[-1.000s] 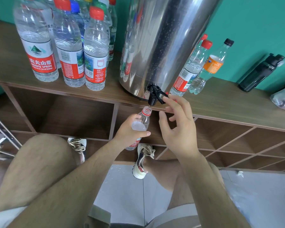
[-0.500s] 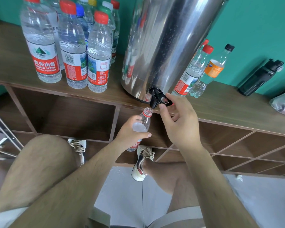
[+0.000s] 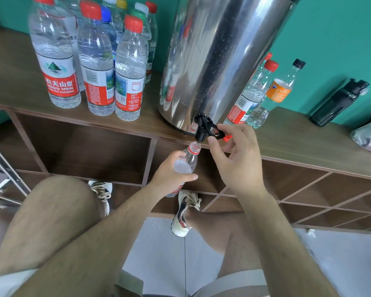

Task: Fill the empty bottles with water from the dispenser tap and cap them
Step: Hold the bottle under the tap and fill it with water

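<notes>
Head view, left hand [image 3: 169,174] hides bottle [image 3: 191,155] middle, right fingers [image 3: 234,128] mask tap lever [image 3: 210,127]

Silver dispenser [image 3: 223,61] — black tap [image 3: 201,129] (teal wall [image 3: 330,28])

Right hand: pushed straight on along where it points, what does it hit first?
The black tap lever: the right hand points up-left at it, thumb and forefinger seemingly on its handle. Behind that, the steel dispenser. The bottle in the left hand sits lower, out of that line.
</notes>
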Available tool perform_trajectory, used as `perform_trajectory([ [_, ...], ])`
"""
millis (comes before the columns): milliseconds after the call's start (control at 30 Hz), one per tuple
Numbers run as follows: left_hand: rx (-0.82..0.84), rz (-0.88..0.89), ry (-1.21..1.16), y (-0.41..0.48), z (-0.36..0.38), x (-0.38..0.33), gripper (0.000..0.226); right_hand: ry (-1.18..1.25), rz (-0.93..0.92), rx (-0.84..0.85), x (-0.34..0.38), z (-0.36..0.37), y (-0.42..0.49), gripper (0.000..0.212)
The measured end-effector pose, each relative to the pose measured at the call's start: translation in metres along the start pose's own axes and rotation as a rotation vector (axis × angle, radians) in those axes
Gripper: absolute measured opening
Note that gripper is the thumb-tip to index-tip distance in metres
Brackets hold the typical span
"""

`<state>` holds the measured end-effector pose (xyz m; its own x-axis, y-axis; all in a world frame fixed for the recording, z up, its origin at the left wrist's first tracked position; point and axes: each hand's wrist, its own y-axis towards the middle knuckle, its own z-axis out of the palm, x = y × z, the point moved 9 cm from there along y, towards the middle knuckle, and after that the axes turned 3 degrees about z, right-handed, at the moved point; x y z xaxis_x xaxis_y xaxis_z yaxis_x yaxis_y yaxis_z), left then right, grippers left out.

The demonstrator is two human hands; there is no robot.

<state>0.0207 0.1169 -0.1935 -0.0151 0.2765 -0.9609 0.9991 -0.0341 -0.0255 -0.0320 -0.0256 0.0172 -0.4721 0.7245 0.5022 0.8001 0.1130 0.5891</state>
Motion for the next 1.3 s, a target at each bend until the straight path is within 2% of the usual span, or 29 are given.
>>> perform_trajectory([
  [1300,-0.009,-0.003,0.001,-0.0018,-0.0029,-0.0021,0.078,-0.035,0.055,0.053,-0.0007,-0.0020,0.0045,0.029],
])
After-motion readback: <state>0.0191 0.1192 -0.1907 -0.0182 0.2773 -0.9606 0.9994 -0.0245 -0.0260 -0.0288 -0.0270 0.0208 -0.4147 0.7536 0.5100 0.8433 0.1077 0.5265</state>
